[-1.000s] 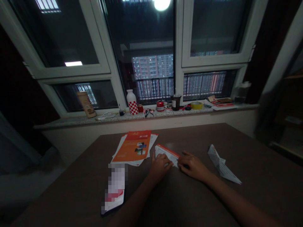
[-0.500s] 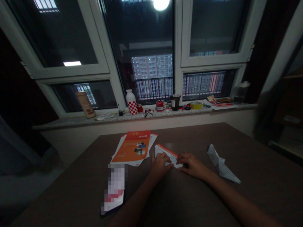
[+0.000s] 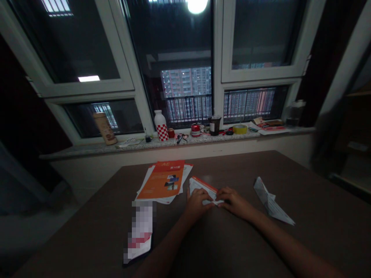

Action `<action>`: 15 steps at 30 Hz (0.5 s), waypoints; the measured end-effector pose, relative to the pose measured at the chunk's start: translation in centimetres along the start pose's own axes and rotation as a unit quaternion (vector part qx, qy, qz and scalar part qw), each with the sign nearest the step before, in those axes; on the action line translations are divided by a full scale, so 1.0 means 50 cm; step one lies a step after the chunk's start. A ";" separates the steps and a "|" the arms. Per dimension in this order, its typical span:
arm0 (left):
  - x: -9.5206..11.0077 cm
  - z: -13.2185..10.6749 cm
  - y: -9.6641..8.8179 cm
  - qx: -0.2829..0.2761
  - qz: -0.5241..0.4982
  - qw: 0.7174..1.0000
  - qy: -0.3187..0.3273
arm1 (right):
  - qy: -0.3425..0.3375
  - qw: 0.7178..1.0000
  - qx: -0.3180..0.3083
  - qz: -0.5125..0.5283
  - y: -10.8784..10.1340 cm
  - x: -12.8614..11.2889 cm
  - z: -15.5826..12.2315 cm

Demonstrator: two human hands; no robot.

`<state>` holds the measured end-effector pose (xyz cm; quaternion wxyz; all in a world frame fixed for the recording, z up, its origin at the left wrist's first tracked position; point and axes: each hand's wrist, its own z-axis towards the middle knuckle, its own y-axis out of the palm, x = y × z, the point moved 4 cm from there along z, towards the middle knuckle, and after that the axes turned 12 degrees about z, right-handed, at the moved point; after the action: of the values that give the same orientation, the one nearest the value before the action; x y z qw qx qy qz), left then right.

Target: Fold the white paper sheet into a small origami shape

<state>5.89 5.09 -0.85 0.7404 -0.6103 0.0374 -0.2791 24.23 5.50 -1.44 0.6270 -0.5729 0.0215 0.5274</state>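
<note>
A partly folded sheet of paper [image 3: 203, 185], white with an orange strip along its far edge, lies on the dark table between my hands. My left hand [image 3: 198, 204] has its fingers closed on the paper's near left part. From the right, my right hand [image 3: 232, 201] pinches the near right corner, and the fingertips of both hands almost meet there. Part of the sheet is hidden under my fingers. To the right of my right hand lies a folded paper piece [image 3: 271, 202] with pointed ends, printed with small text.
Orange-covered printed sheets [image 3: 162, 181] lie at the left, with a phone [image 3: 140, 231] nearer me, its screen blurred out. Along the windowsill [image 3: 133, 145] stand a checkered bottle [image 3: 161, 125], a tan tumbler [image 3: 104, 128], a dark cup [image 3: 215, 125] and yellow tape [image 3: 240, 129].
The near corner of the paper has bent up between my fingertips. My right fingers have shifted slightly, while both arms stay almost in place.
</note>
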 end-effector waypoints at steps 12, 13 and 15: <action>0.016 0.000 -0.006 0.014 0.014 1.000 -0.023 | 0.007 0.997 0.013 0.073 -0.018 0.003 -0.005; 0.017 0.001 -0.007 0.014 0.014 0.999 -0.028 | 0.014 0.997 0.020 0.078 -0.018 0.007 -0.005; 0.018 0.002 -0.006 0.012 0.015 0.999 -0.041 | 0.029 0.995 0.039 0.088 -0.014 0.016 -0.003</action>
<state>6.58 4.71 -0.28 0.7527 -0.6117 0.0131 -0.2431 25.16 6.04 -1.50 0.5995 -0.5588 0.1102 0.5623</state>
